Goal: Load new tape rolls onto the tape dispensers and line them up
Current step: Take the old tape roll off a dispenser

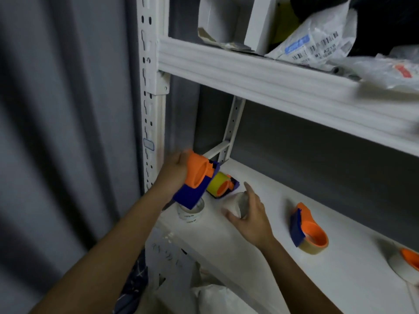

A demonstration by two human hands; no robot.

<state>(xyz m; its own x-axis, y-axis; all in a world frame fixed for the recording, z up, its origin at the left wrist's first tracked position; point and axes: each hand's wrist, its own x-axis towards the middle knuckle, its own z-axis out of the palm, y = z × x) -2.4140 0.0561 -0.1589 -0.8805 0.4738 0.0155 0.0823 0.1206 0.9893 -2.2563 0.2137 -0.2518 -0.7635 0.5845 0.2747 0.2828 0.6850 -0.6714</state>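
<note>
My left hand (174,171) grips an orange and blue tape dispenser (196,180) with no roll on it, held above the left end of the white shelf (340,234). Under it stands a clear tape roll (191,211). My right hand (246,214) is closed around a white tape roll (235,203) resting on the shelf. Behind it lies a dispenser with a yellow roll (221,183). To the right lies a dispenser loaded with tan tape (309,230). Another loaded dispenser (405,264) shows at the right edge.
A white upright post (149,87) stands left of my hands. The upper shelf beam (272,80) carries boxes and plastic mail bags (317,39). White bags (217,295) sit on the level below. A grey curtain hangs at the left.
</note>
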